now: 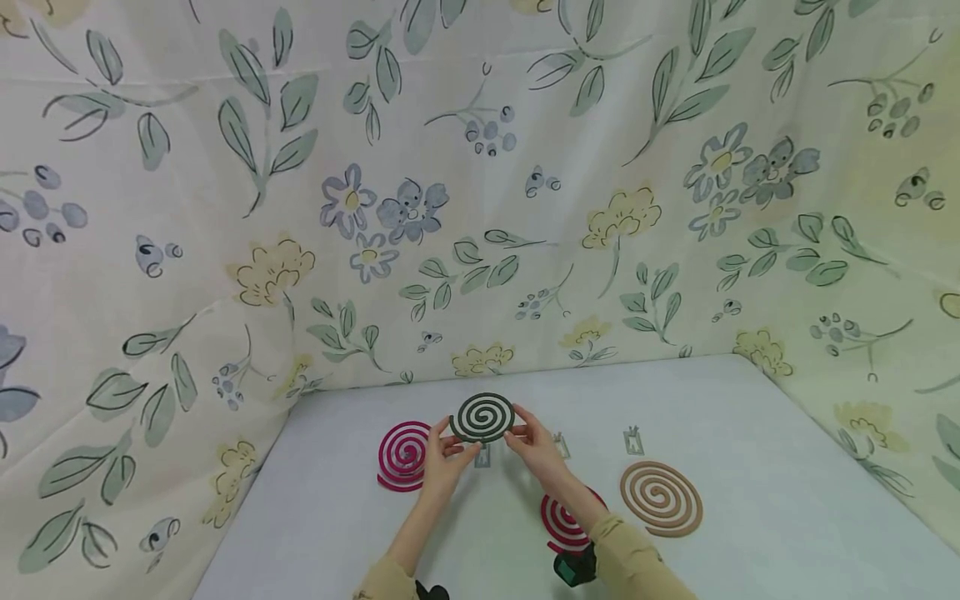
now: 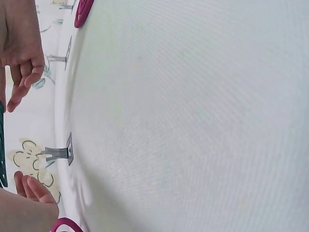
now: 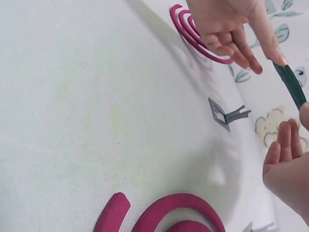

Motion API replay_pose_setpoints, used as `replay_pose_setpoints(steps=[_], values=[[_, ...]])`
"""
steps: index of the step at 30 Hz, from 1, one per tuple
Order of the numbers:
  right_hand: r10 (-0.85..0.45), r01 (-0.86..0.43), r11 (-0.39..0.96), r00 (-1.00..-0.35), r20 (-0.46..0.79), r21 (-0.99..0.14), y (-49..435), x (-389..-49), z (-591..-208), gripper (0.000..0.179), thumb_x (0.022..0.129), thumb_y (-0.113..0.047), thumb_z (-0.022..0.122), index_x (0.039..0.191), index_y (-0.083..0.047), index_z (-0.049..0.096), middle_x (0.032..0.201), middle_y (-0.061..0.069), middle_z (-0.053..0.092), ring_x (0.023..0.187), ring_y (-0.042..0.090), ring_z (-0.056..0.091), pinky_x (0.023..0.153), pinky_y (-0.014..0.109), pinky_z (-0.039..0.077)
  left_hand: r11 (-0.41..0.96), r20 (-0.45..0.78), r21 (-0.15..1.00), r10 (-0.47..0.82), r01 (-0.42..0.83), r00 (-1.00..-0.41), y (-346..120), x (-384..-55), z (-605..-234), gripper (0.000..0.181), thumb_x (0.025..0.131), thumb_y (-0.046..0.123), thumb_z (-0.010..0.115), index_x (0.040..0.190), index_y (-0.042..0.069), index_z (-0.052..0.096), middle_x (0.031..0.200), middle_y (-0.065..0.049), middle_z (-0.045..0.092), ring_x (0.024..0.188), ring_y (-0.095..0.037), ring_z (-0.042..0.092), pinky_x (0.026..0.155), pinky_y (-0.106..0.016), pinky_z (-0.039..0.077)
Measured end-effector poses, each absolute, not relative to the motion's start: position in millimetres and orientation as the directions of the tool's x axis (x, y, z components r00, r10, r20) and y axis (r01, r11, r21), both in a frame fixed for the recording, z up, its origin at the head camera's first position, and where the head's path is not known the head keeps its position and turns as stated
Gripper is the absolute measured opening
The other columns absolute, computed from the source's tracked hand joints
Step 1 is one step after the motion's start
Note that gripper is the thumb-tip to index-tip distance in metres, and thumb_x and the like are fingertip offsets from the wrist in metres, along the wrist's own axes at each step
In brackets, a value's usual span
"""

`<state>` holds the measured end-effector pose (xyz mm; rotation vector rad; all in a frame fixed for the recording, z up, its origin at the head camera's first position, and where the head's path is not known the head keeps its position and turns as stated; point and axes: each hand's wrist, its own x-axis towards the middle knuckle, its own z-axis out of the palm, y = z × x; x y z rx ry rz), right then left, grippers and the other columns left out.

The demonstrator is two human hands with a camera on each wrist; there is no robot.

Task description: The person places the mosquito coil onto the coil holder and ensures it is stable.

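A dark green mosquito coil (image 1: 483, 416) is held up above the far part of the table by both hands. My left hand (image 1: 444, 462) pinches its left edge between thumb and fingers, and my right hand (image 1: 534, 445) pinches the right edge. Seen edge-on in the right wrist view, the coil (image 3: 291, 84) spans from one hand to the other. Just below it stands a small metal coil stand (image 1: 482, 457), upright prong on a flat base. A magenta coil (image 1: 406, 456) lies beside my left hand, partly covered by it.
Two more metal stands, one behind my right hand (image 1: 561, 446) and another stand (image 1: 633, 440) farther right, are on the white table (image 1: 315, 517). A second magenta coil (image 1: 558, 517) lies partly under my right forearm. A tan coil (image 1: 658, 497) lies to its right. Floral cloth (image 1: 480, 208) hangs behind.
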<state>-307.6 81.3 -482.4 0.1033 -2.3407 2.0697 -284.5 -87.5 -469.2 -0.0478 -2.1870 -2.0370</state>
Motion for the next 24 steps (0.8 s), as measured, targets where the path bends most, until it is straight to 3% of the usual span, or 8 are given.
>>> replay_pose_setpoints(steps=[11,18,24], values=[[-0.087,-0.023,0.158,-0.996,0.009,-0.987,85.6,-305.8,-497.4,0.056,0.095,-0.015,0.056,0.145,-0.006,0.034,0.105,0.017,0.059,0.084,0.017,0.055,0.070,0.030,0.045,0.131,0.096,0.988,-0.092,0.083,-0.991,-87.1,-296.9,-500.0,0.075,0.080,0.010,0.074,0.139,0.003,0.029,0.107,-0.022,0.057,0.091,-0.020,0.054,0.068,-0.017,0.047],[-0.124,-0.031,0.151,-0.992,0.012,-0.988,86.4,-308.5,-504.2,0.056,0.096,-0.014,0.054,0.146,-0.003,0.031,0.110,0.023,0.058,0.091,0.021,0.057,0.077,0.035,0.046,0.143,0.093,0.986,-0.073,0.082,-0.993,-88.7,-294.5,-503.2,0.075,0.080,0.010,0.074,0.138,0.000,0.028,0.106,-0.024,0.057,0.092,-0.023,0.054,0.070,-0.019,0.046],[-0.144,-0.021,0.112,-0.990,0.004,-0.993,84.9,-298.0,-492.5,0.054,0.096,-0.007,0.050,0.145,0.003,0.028,0.112,0.028,0.055,0.100,0.035,0.056,0.084,0.044,0.045,0.122,0.068,0.991,-0.071,0.059,-0.995,-87.5,-289.0,-499.4,0.073,0.080,0.009,0.073,0.136,-0.001,0.028,0.106,-0.025,0.055,0.094,-0.025,0.053,0.071,-0.020,0.045]])
